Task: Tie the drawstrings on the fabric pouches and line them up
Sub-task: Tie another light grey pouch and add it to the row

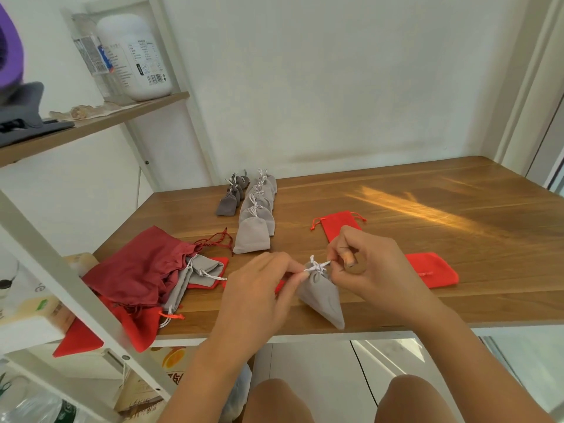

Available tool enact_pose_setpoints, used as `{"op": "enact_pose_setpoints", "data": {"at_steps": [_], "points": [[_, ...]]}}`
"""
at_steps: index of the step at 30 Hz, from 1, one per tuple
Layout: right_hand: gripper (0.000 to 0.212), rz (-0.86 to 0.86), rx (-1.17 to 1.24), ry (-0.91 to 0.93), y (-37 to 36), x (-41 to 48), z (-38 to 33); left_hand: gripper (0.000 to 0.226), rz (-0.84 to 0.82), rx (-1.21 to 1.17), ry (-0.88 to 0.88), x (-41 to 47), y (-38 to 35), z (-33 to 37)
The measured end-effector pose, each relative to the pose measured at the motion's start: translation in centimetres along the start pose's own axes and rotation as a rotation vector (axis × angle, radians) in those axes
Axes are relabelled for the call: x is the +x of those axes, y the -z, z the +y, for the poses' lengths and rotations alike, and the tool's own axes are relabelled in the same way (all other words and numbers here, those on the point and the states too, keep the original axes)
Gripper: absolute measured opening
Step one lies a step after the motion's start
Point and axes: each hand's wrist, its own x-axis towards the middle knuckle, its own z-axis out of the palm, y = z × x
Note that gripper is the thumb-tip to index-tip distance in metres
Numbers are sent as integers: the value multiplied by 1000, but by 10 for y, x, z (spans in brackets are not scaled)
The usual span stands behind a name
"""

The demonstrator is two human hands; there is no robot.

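Knees [280,401] sit lowest in view, forearms reaching over them to the table [427,203] edge. L hand [262,285] pinches one end of the white drawstring [319,265] and R hand [366,264] pinches the other w/ thumb + forefinger. Both are closed tight on cord, other fingers curled. Light grey pouch [323,296] hangs btwn the two hands, neck bunched, body drooping toward the person over the table edge. It's prob. held off the wood so the cords pull apart freely & the knot cinches. Going by the crossed loops at the neck, I'd say the knot isn't finished yet.

Beyond the L hand is a row of light grey pouches [254,221], tied and overlapping, running away from the person. Just left of it is a shorter row of dark grey pouches [230,196]. The held one likely joins the near end of the light row.

Left of the L hand, a maroon bag [143,270] spills untied grey pouches [201,273] over red ones. A red pouch [338,224] lies flat just beyond the R hand, w/ a second red pouch [433,270] to its right. A white shelf post [70,270] cuts across left of the pile and could hamper a reach there.
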Motion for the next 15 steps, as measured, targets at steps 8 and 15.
{"op": "enact_pose_setpoints", "data": {"at_steps": [8, 15], "points": [[27, -48, 526, -152, -3, -1, 3, 19, 70, -42, 112, -12, -7, -4], [31, -107, 577, -194, -6, 1, 2, 22, 81, -119, 183, -8, -8, -1]]}}
